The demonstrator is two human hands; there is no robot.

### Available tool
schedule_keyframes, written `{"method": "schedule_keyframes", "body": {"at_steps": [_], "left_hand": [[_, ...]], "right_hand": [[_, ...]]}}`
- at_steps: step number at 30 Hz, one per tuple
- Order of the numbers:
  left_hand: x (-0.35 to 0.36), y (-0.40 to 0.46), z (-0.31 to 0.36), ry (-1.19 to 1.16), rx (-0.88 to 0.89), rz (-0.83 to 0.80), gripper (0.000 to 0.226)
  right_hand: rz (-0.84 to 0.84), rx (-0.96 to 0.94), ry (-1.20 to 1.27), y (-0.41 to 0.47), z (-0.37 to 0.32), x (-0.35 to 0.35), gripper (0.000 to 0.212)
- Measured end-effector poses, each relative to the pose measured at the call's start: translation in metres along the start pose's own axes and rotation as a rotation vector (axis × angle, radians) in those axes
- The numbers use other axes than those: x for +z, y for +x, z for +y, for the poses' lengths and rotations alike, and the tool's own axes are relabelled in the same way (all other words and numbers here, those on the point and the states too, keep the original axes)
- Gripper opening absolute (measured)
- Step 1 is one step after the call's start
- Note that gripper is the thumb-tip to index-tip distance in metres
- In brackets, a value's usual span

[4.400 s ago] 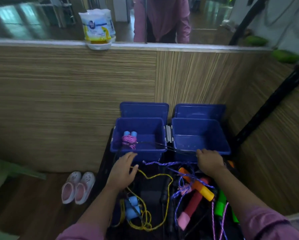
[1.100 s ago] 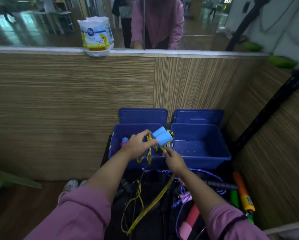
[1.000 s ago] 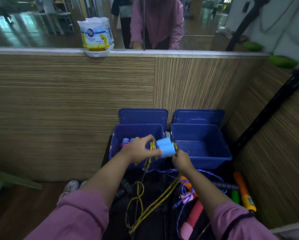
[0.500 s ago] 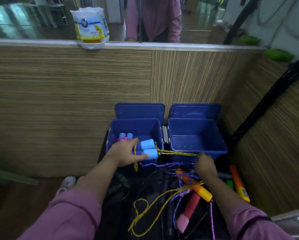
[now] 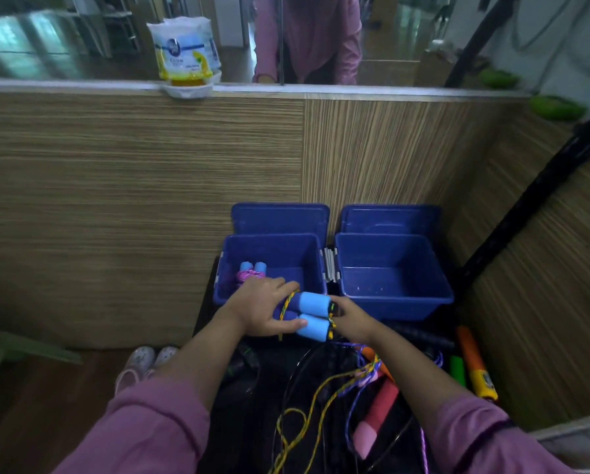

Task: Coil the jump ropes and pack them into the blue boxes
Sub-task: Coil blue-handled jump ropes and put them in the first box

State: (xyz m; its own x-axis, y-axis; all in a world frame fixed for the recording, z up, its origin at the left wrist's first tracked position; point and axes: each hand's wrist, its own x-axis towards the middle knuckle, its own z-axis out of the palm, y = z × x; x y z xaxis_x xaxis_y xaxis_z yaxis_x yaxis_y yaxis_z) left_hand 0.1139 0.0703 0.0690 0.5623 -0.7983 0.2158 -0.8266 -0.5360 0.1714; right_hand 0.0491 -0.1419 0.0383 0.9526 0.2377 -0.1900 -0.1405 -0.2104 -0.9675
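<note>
The left hand is gripping two light-blue foam handles, fingers wrapped over the top one and thumb lying under the lower one. The handles are short, round cylinders, lying side by side at the front rim of the left box. The right hand is meeting their black end caps, fingertips pinching the yellow cord where it is leaving the caps. That cord is braided, flecked with darker strands, and is trailing down under the right wrist in loose loops over a dark pile below.

Both boxes are smooth, glossy blue plastic, rectangular with rounded rims, standing side by side and almost touching, their lids propped upright behind them against a wall of ribbed wood-grain panelling. In the left box a coiled pink rope with two small blue handles is sitting in the near-left corner; the rest of its floor is lying open. The right box is showing only bare floor.

Below the hands, a purple cord, a soft pink foam handle, an orange handle and a green one are lying tangled close together. A black bar is slanting along the right side near the right box.
</note>
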Motion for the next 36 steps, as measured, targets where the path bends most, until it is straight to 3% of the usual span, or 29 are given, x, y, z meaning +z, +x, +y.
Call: {"method": "schedule_keyframes", "body": {"at_steps": [4, 8, 12, 15, 19, 24, 26, 28, 31, 33, 36], "left_hand": [[-0.003, -0.002, 0.005, 0.043, -0.056, -0.102, 0.086], [0.000, -0.002, 0.016, 0.126, -0.134, -0.243, 0.100], [0.003, 0.004, 0.024, 0.043, -0.259, -0.305, 0.083], [0.001, -0.001, 0.016, 0.005, -0.371, -0.331, 0.080], [-0.002, -0.019, -0.002, -0.151, -0.507, -0.291, 0.096], [-0.007, -0.029, -0.013, -0.293, -0.620, -0.204, 0.102], [-0.008, -0.027, -0.011, -0.279, -0.620, -0.194, 0.101], [-0.007, -0.023, -0.004, -0.259, -0.586, -0.170, 0.094], [-0.005, -0.015, 0.005, -0.243, -0.516, -0.170, 0.088], [-0.001, -0.010, 0.007, -0.241, -0.490, -0.176, 0.088], [0.001, -0.003, 0.010, -0.264, -0.458, -0.153, 0.083]], "right_hand": [[0.096, 0.002, -0.074, 0.000, -0.001, -0.001, 0.022], [0.314, -0.124, -0.434, 0.003, -0.001, -0.013, 0.017], [0.464, -0.203, -0.624, 0.002, -0.004, -0.020, 0.017], [0.637, -0.145, -0.611, -0.003, 0.003, -0.035, 0.016], [0.796, 0.108, -0.672, -0.019, 0.019, -0.069, 0.015], [0.689, 0.540, -0.837, -0.040, 0.036, -0.077, 0.023], [0.620, 0.619, -0.916, -0.041, 0.036, -0.068, 0.029], [0.571, 0.550, -1.010, -0.036, 0.035, -0.054, 0.032], [0.492, 0.277, -1.112, -0.023, 0.026, -0.031, 0.032], [0.493, 0.118, -0.960, -0.013, 0.021, -0.018, 0.032], [0.385, 0.040, -0.499, 0.000, 0.007, 0.000, 0.045]]}}
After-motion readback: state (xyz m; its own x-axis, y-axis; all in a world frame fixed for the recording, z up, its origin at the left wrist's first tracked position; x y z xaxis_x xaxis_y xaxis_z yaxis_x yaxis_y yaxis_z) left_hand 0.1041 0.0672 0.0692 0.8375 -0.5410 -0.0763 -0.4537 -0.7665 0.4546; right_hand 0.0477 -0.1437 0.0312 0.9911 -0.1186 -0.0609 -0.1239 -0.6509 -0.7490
